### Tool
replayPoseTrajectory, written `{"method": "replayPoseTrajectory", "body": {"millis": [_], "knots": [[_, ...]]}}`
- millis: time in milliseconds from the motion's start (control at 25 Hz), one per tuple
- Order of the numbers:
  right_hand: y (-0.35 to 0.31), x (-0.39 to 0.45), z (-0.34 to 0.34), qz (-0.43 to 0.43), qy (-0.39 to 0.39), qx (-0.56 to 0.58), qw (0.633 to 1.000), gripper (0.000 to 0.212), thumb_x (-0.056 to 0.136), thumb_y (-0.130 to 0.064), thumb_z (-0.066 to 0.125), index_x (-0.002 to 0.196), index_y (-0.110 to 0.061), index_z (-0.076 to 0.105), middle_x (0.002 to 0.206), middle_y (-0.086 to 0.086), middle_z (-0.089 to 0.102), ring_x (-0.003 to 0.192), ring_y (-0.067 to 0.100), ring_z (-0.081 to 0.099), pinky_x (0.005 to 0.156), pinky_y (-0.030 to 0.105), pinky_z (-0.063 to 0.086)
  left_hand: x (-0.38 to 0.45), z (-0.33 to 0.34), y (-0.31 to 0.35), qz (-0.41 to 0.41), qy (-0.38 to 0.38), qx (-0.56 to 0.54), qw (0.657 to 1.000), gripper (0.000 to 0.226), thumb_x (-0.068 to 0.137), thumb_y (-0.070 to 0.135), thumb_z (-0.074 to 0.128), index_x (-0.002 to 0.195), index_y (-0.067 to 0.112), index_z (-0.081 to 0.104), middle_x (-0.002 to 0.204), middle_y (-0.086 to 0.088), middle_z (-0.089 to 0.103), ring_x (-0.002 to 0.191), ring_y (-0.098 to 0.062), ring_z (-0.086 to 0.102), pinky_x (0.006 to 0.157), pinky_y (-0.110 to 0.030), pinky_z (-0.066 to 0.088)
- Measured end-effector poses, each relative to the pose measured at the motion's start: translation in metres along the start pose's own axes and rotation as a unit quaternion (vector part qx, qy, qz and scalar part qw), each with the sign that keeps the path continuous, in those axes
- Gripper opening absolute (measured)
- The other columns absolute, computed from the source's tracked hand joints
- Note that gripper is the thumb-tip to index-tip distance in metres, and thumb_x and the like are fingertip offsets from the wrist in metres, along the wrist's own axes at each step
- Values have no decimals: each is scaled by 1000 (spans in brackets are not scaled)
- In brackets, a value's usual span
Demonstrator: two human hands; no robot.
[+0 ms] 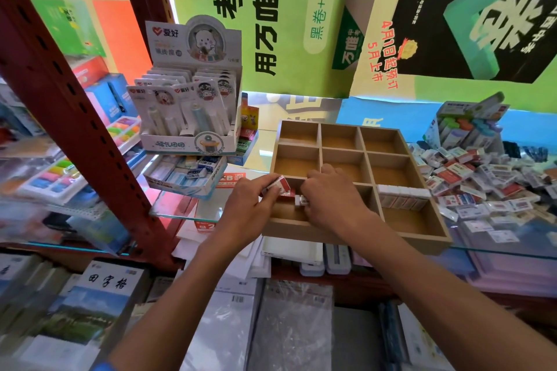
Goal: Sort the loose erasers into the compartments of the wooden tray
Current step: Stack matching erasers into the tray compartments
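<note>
Here, erasers [278,185] in left hand [250,211], over tray [355,235].

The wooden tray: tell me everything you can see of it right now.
The wooden tray is a plain light-brown box on the glass shelf, divided into a grid of square compartments. Most look empty; the near right one holds a row of erasers standing against its back wall. Both hands reach into the near left compartments.

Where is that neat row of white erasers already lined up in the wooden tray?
The row of white erasers stands in the wooden tray's near right compartment, against its far wall, right of the right hand.
</note>
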State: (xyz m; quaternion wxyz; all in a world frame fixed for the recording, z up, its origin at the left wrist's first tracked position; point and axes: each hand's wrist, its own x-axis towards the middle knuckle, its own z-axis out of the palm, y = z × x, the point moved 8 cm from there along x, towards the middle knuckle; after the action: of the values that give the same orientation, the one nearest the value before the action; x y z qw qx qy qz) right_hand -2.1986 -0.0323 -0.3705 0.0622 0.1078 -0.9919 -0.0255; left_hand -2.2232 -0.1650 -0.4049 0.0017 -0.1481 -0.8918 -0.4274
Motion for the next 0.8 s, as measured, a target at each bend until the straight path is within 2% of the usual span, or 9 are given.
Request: {"method": "replayPoseTrajectory", "body": {"millis": [160, 360, 480, 560, 640, 720, 800], "knots": [[8, -2, 5, 26, 3, 29, 999, 26, 93, -44, 61, 107, -23, 69, 104, -3, 60, 98, 16, 45, 91, 34, 42, 4, 3, -1, -3, -7, 25, 1000, 37, 102, 37, 47, 138, 31, 54, 127, -4, 59, 117, -17, 49, 96, -37, 48], [9, 2, 0, 68, 52, 45, 995, 24, 95, -33, 63, 111, -17, 69, 112, 1, 63, 106, 19, 51, 94, 33, 46, 3, 3, 1, -2, -9, 29, 1000, 36, 101, 40, 48, 136, 34, 55, 129, -2, 59, 118, -17, 49, 96, -37, 49], [10, 2, -1, 34, 51, 63, 996, 32, 94, -34, 64, 124, -23, 60, 123, -1, 60, 113, 19, 50, 98, 32, 43, 5, 0, 9, 2, -23, 28, 999, 23, 96, 41, 57, 119, 39, 55, 118, 3, 60, 106, -14, 57, 83, -32, 54], [6, 0, 0, -21, 41, 143, 989, 48, 89, -33, 69, 132, -25, 52, 130, -3, 57, 115, 16, 50, 97, 30, 42, 7, -3, 14, 1, -41, -6, 999, 16, 92, 40, 65, 106, 37, 56, 106, 9, 63, 96, -8, 61, 73, -22, 52], [0, -5, -1, -65, 49, 204, 976, 40, 87, -28, 71, 125, -22, 59, 119, -3, 64, 105, 14, 54, 86, 24, 42, 7, -4, 14, -12, -53, -60, 997, 10, 90, 34, 68, 99, 35, 62, 98, 13, 66, 93, -5, 63, 69, -18, 49], [1, -8, 2, -73, 54, 181, 979, 18, 91, -26, 66, 108, -19, 69, 102, -3, 69, 92, 12, 53, 76, 22, 38, 4, -5, 14, 4, -51, -57, 997, 7, 91, 27, 68, 95, 33, 66, 96, 14, 66, 93, -8, 63, 69, -14, 48], [3, -6, 10, -61, 33, 160, 985, 15, 93, -29, 63, 104, -23, 71, 96, -5, 69, 87, 9, 47, 74, 24, 35, 1, -5, 12, 16, -38, -36, 999, 12, 91, 22, 69, 98, 31, 66, 98, 14, 64, 90, -8, 60, 63, -10, 46]]}}
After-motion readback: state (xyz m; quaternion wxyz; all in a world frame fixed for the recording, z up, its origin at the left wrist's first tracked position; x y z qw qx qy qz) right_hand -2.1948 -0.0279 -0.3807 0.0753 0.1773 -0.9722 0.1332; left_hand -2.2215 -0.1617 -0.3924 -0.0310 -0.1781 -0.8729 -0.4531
